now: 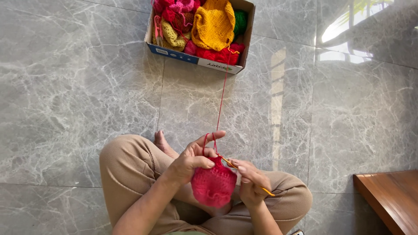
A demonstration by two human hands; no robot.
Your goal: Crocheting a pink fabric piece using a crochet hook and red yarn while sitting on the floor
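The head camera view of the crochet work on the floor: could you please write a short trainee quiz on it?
1. True or false: the red yarn strand runs from the cardboard box to the left hand.
2. Which hand holds the crochet hook? A) left hand B) right hand
3. Fill in: the red crocheted piece hangs between the two ____.

Key: 1 true. 2 B; the hook's tip reaches the piece's top edge. 3 hands; the left hand pinches its top, with the strand looped over the raised index finger.
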